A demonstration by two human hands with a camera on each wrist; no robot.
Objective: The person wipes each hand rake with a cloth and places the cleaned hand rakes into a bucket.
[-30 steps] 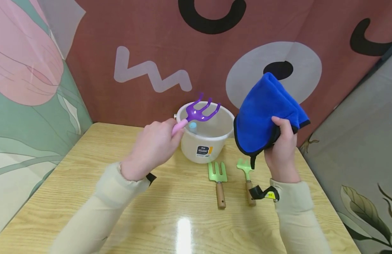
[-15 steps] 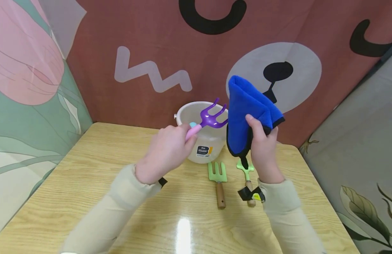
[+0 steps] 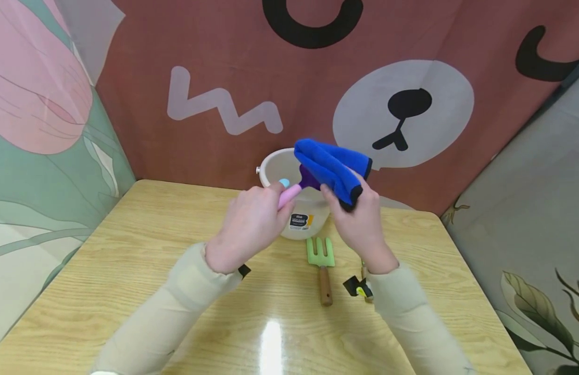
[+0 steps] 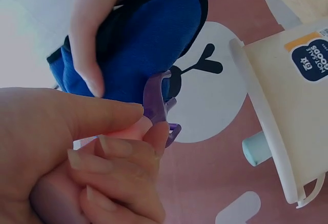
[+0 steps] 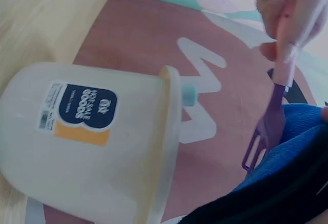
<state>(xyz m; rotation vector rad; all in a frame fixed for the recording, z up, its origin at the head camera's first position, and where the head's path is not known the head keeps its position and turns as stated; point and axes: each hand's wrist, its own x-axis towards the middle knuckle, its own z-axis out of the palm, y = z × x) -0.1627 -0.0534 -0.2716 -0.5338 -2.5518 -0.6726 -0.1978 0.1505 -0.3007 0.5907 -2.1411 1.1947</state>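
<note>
My left hand (image 3: 249, 221) grips the pink handle of a small purple hand rake (image 4: 155, 98), its fingers curled round it. A blue cloth (image 3: 330, 165) with black edging is folded over in my right hand (image 3: 362, 224), thumb on its near side. In the head view the cloth covers most of the rake's tines. The left wrist view shows the purple head right against the blue fabric, with tine ends sticking out past it. Both hands are raised in front of a white bucket (image 5: 138, 162), which has a dark label on its side.
A light blue rounded end (image 3: 284, 183) shows at the bucket's mouth. On the wooden table (image 3: 214, 323) lies a green hand fork (image 3: 321, 256) with a wooden handle. A second green tool is mostly hidden under my right wrist. A printed curtain hangs behind.
My right hand has come left and lower with the blue cloth, which now covers the rake's head. My left hand has shifted right with the rake.
</note>
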